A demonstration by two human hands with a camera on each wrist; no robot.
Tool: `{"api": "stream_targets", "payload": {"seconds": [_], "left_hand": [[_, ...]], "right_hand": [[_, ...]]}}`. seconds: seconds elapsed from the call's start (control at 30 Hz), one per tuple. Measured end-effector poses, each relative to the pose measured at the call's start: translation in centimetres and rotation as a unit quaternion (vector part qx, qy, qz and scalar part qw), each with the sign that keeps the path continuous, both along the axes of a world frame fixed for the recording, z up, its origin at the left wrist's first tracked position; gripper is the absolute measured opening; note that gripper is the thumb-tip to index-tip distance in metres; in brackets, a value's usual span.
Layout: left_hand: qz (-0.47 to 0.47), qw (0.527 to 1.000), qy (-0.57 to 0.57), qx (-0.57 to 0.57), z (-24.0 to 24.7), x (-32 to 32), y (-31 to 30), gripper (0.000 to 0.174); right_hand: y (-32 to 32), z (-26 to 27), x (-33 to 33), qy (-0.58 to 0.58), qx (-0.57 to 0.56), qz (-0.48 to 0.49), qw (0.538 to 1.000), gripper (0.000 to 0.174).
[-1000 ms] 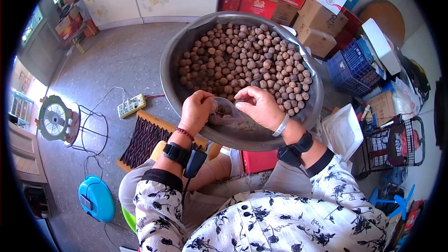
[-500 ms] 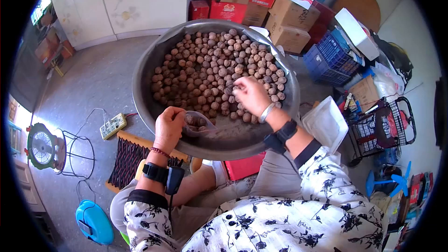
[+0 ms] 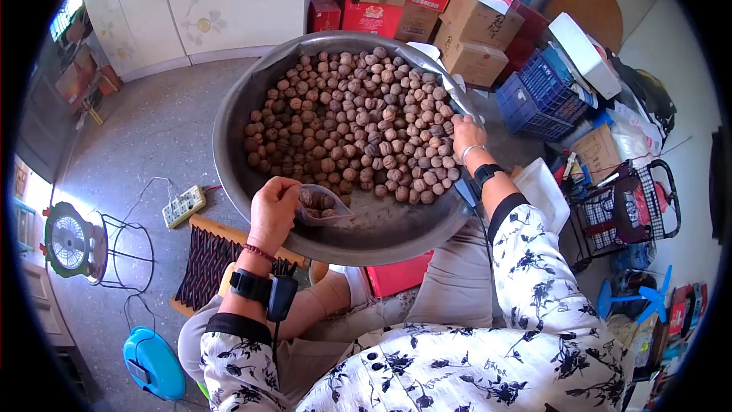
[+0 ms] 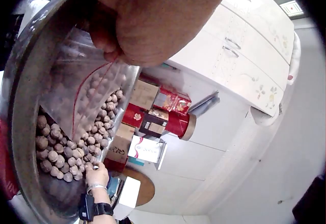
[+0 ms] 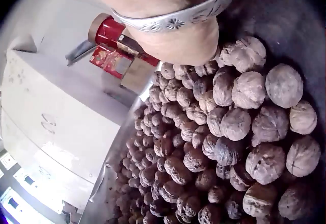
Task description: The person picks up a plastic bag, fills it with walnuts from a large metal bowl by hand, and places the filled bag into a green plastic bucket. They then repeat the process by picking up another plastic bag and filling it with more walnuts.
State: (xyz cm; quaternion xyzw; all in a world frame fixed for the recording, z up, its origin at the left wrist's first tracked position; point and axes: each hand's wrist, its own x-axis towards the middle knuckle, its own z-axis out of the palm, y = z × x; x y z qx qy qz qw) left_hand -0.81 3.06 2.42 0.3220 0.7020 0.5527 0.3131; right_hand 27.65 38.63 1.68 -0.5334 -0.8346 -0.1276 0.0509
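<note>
My left hand pinches the edge of a clear zip bag at the near-left side of a big metal basin. Several walnuts lie inside the bag, and a red line runs along its mouth in the left wrist view. Loose walnuts cover most of the basin's floor. Over at the right rim, my right hand reaches down beside the walnuts, its fingers mostly hidden in the right wrist view. I cannot tell whether it holds a walnut.
Stacked cartons and blue crates stand beyond the basin. A white tray and a shopping cart are on the right. To the left are a woven stool, a power strip, a fan and a blue basin.
My right hand has gone from the bag's mouth across the walnuts to the basin's right rim. The left hand keeps its pinch on the bag. The head view has shifted.
</note>
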Motion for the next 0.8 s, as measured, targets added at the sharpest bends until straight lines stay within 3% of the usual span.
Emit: {"api": "stream_targets", "payload": {"seconds": [0.2,0.43,0.63,0.77,0.8], "left_hand": [[-0.001,1.000,-0.006,-0.002,0.0,0.0,0.0,0.015],[-0.010,1.000,0.006,-0.010,-0.6,-0.1,0.2,0.014],[-0.009,1.000,0.018,-0.016,-0.1,0.0,0.1,0.015],[-0.003,1.000,0.016,-0.016,-0.1,0.0,0.0,0.016],[-0.003,1.000,0.017,-0.015,0.0,0.0,0.0,0.016]], "right_hand": [[0.0,1.4,0.2,-0.068,0.004,0.003,0.998,0.024],[-2.9,3.1,1.6,-0.047,-0.028,0.052,0.997,0.025],[-3.9,1.2,2.3,-0.178,-0.045,0.093,0.979,0.025],[-3.1,0.2,2.6,-0.179,-0.040,0.100,0.978,0.031],[-3.5,1.1,2.2,-0.126,-0.058,0.080,0.987,0.034]]}}
